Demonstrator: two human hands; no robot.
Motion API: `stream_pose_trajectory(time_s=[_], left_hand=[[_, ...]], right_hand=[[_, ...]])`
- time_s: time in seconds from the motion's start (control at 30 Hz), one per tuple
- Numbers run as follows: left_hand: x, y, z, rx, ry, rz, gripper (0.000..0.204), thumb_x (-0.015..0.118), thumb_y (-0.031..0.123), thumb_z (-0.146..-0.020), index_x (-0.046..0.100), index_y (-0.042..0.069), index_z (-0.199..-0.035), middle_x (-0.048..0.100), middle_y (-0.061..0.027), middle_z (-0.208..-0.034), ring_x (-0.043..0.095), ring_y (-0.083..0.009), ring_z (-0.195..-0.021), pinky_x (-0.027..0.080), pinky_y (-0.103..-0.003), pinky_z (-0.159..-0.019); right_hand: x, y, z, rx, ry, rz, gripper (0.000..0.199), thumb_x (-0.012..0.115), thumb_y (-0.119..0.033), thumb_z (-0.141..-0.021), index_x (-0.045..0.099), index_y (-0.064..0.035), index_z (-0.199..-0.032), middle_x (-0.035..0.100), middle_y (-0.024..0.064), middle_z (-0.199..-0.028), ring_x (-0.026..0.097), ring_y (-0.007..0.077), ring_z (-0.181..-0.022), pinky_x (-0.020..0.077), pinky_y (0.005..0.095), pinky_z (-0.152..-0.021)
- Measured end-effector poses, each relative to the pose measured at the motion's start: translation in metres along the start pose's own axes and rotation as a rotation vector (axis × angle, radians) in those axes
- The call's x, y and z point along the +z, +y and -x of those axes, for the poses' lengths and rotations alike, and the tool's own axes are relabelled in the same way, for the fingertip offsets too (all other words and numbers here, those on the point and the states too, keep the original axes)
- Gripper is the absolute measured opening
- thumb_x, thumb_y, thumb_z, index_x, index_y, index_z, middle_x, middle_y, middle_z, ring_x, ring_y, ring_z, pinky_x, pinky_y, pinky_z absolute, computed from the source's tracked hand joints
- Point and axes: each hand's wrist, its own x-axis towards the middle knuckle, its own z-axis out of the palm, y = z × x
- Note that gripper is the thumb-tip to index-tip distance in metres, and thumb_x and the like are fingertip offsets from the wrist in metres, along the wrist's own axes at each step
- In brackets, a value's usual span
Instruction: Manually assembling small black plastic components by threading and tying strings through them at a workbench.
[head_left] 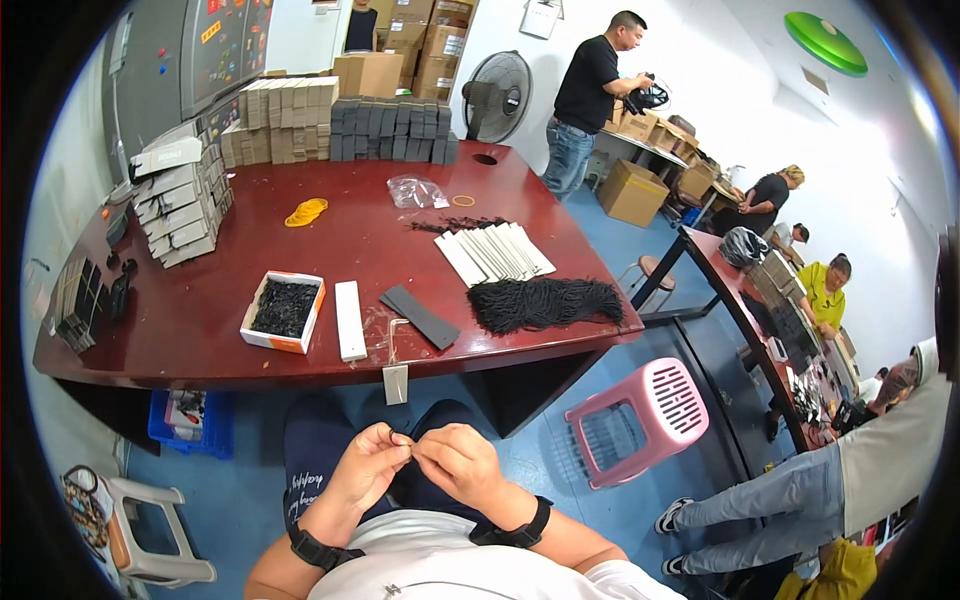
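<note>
My left hand (pixel 368 468) and my right hand (pixel 460 464) meet above my lap, just off the table's front edge. Thumb and fingertips of both are pinched together. Between them is something small and dark, too tiny to name. A pale card tag (pixel 396 385) hangs over the table edge beyond my fingers, below a light-coloured strip. On the table nearby lie a white flat box (pixel 350 320), a dark grey flat piece (pixel 420 316) and an open box of small black pieces (pixel 282 309). Farther right, a bundle of black cords (pixel 545 305) rests beside a row of white cards (pixel 494 252).
Stacks of narrow boxes (pixel 183 203) line the dark red table (pixel 250 235), with yellow rubber bands (pixel 306 212) and a clear plastic bag (pixel 416 192) on it. A pink stool (pixel 640 420) stands right, a white stool (pixel 155 530) left. Several people work around.
</note>
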Motion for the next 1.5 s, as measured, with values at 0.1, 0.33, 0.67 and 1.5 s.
stream_pose_trajectory(time_s=[0.1, 0.33, 0.67, 1.5], left_hand=[[-0.001, 0.0, -0.002, -0.026, -0.058, 0.06, 0.019, 0.061, -0.006, -0.083, 0.056, 0.012, -0.084, 0.063, -0.0023, -0.091, 0.06, -0.0143, -0.087, 0.047, -0.028, -0.081], [0.003, 0.003, 0.001, 0.076, -0.094, 0.1, 0.023, 0.06, -0.009, -0.081, 0.052, 0.012, -0.081, 0.06, -0.0025, -0.087, 0.058, -0.0149, -0.089, 0.046, -0.03, -0.082], [0.015, 0.008, 0.001, 0.302, -0.082, -0.231, 0.022, 0.058, -0.011, -0.082, 0.047, 0.007, -0.079, 0.055, -0.0028, -0.088, 0.056, -0.0135, -0.088, 0.045, -0.027, -0.082], [0.024, 0.018, 0.001, 0.357, -0.079, -0.501, 0.019, 0.063, -0.008, -0.078, 0.049, 0.005, -0.076, 0.054, -0.0049, -0.09, 0.051, -0.0116, -0.087, 0.043, -0.025, -0.077]], right_hand=[[-0.004, -0.001, -0.003, -0.036, -0.011, -0.013, 0.025, 0.073, 0.0, -0.065, 0.064, -0.0032, -0.088, 0.064, 0.0072, -0.085, 0.061, 0.0224, -0.074, 0.0503, 0.0327, -0.067], [0.003, -0.006, -0.003, 0.079, -0.025, -0.116, 0.024, 0.074, -0.004, -0.069, 0.065, -0.005, -0.091, 0.065, 0.0071, -0.086, 0.062, 0.0236, -0.078, 0.0502, 0.0328, -0.069], [0.008, -0.003, 0.009, 0.638, -0.013, -0.524, 0.01, 0.072, -0.003, -0.077, 0.067, -0.0012, -0.086, 0.065, 0.006, -0.083, 0.061, 0.0134, -0.075, 0.0476, 0.0243, -0.068], [0.009, 0.007, 0.009, 0.773, -0.035, -1.05, 0.001, 0.063, -0.001, -0.085, 0.063, -0.0007, -0.086, 0.061, 0.004, -0.085, 0.057, 0.01, -0.078, 0.0453, 0.0231, -0.07]])
